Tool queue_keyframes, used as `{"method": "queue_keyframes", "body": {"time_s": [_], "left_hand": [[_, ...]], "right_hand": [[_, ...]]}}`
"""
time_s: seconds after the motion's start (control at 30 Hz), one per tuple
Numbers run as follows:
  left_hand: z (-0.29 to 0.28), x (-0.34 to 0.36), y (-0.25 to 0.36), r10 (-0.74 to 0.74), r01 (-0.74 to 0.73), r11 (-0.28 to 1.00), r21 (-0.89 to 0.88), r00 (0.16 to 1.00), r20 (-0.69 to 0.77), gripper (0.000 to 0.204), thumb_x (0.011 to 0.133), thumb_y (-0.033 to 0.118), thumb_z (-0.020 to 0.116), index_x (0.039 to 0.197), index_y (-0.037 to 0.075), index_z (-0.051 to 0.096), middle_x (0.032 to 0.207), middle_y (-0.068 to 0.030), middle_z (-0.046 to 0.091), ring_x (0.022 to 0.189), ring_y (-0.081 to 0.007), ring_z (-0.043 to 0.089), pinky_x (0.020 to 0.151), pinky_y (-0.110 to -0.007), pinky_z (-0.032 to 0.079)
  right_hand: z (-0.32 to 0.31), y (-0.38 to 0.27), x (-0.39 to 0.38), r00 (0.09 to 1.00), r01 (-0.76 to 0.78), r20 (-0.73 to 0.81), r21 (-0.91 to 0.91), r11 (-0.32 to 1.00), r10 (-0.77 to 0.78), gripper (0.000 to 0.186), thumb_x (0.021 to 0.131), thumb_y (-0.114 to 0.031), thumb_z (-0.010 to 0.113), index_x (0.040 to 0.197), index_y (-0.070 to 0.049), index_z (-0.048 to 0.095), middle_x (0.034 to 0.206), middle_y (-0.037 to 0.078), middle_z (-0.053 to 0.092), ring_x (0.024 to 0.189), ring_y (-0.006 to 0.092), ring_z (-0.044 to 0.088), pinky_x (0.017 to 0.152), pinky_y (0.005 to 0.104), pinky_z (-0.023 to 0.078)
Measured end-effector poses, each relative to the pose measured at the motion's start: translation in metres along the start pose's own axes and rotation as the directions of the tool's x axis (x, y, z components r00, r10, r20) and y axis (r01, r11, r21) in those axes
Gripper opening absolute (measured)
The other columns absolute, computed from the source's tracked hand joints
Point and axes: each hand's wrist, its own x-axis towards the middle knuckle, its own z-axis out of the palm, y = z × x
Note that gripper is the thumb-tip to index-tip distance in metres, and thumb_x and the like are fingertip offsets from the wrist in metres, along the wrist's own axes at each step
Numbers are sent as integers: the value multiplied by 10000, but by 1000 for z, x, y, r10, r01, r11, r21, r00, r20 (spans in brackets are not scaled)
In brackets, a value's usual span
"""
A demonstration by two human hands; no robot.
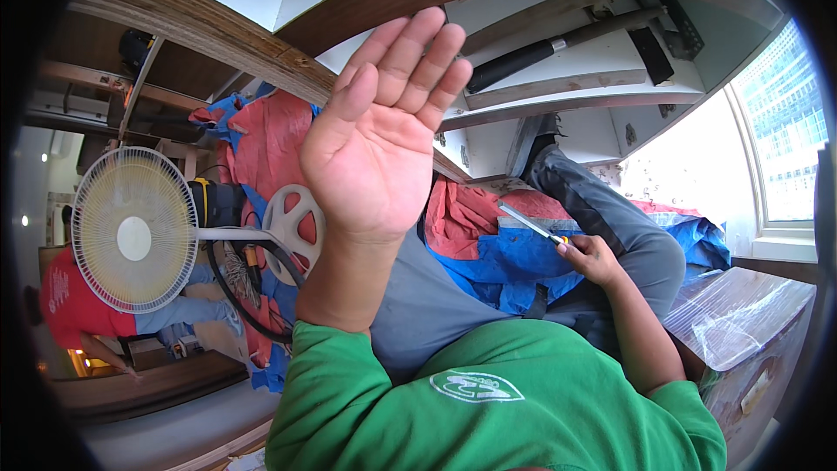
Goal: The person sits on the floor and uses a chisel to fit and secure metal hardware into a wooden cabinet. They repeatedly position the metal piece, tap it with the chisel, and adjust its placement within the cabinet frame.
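My left hand [375, 139] is raised in front of me, palm toward the camera, fingers stretched out and nothing in it. It is beside the front edge of a white cabinet [514, 144], covering part of the wooden frame. Lower and to the right, my right hand [591, 260] is closed around the handle end of a utility knife [529, 221], slim and silver with a bit of yellow near the grip. The knife points up and left over a red and blue tarp [471, 218]. My bent leg [602, 201] lies just beyond it.
A hammer [514, 65] with a black grip lies in the cabinet. A white fan [133, 228] stands at the left, near a black cable [228, 283]. A person in red [74, 296] bends behind it. A plastic-wrapped box [741, 314] stands right, below a window [785, 113].
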Motion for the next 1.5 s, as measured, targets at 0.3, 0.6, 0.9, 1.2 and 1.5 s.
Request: {"method": "queue_keyframes", "body": {"time_s": [0.3, 0.6, 0.9, 1.2, 1.5], "left_hand": [[-19, 2, 16, 77, -74, 995, 73, 997, -31, 438, 1049, 193, 392, 1337, -92, 557, 1424, -286, 555, 1358, -366, 536, 1177, -512, 399], [-5, -2, 15, 226, -154, 945, 288, 945, -235, 396, 1013, 197, 448, 1288, -66, 561, 1339, -278, 620, 1271, -370, 607, 1106, -492, 467], [5, -13, 3, 293, -219, 913, 343, 938, -182, 426, 1012, 160, 439, 1396, -21, 478, 1431, -292, 537, 1320, -423, 551, 1142, -524, 418], [3, -16, -4, 277, -244, 933, 264, 956, -95, 453, 1024, 189, 448, 1422, -27, 477, 1515, -278, 457, 1433, -390, 434, 1208, -544, 327], [1, -17, -6, 273, -245, 927, 286, 960, -64, 470, 1012, 179, 467, 1444, -6, 460, 1530, -277, 436, 1415, -409, 450, 1194, -546, 345]], "right_hand": [[0, 3, 2, 1000, 1, -8, -2, 1000, -1, 546, 922, -484, 702, 736, 25, 631, 607, 33, 453, 602, 123, 421, 552, 357, 364], [1, 8, 4, 1000, -4, -6, 38, 999, 4, 543, 917, -484, 706, 715, 13, 620, 606, 29, 438, 600, 121, 407, 548, 357, 352], [0, 3, 2, 1000, 9, -15, 10, 1000, -9, 552, 917, -492, 706, 716, 15, 621, 599, 38, 444, 594, 127, 411, 545, 362, 358], [0, 0, 2, 1000, 2, -15, -29, 1000, -2, 570, 916, -510, 700, 724, 20, 623, 596, 47, 449, 590, 131, 420, 544, 366, 365], [0, 2, 2, 1000, 17, -8, 17, 1000, -17, 553, 914, -490, 710, 716, 17, 612, 597, 31, 429, 594, 122, 400, 542, 360, 346]]}}
